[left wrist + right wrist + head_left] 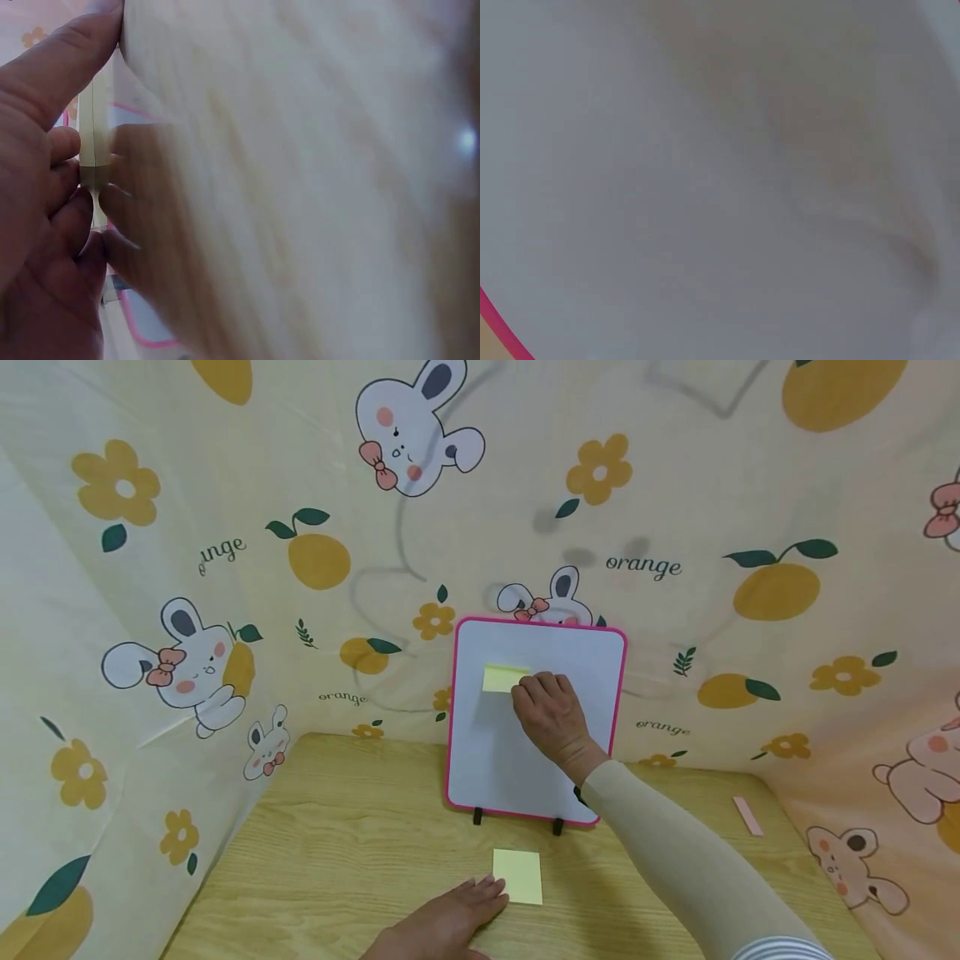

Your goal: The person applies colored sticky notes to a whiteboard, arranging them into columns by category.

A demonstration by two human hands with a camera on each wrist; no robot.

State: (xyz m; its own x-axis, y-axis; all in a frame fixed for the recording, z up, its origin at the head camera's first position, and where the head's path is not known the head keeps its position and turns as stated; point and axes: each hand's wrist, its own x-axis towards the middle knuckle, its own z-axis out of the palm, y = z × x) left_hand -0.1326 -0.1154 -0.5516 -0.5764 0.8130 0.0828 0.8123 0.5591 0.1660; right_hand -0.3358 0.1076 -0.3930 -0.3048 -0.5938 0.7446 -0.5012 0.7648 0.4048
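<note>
A white board with a pink rim stands tilted back on small black feet. High on it sits a yellow sticky note with a darker band along its top. My right hand has its fingers curled at the note's right side, back of the hand toward the head camera; its fingertips are partly hidden. The right wrist view shows mostly blurred board. On the table, a second yellow note lies before the board, with my left hand flat and its fingertips on the left edge. The left wrist view shows those fingers near the table surface.
A pink strip lies on the wooden table to the right. Patterned cloth with rabbits and oranges encloses the back and both sides. One dark object is partly hidden behind the right forearm, at the board's lower right.
</note>
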